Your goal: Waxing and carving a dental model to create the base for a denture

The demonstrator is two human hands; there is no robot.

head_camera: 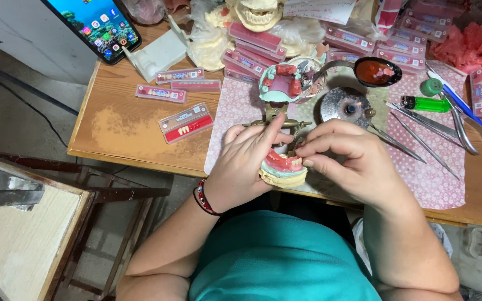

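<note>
Item: my left hand cups the plaster jaw model, grip closed around it at the worktop edge; my right hand fingertips pinch at its pink wax, teeth partly set. Beyond: tooth cards, tweezers.

- Even, fairly bright, soft light falls over the counter; no hard-edged shadows show on it.
- Below the counter's front edge, the floor and the stool frame lie dimmer.
- A bright, washed-out glare sits on the phone screen beyond the counter's far left corner.
- Both hands look sharp, with no motion blur.
- Wide-lens bending tilts the counter's edges toward the frame borders.
</note>
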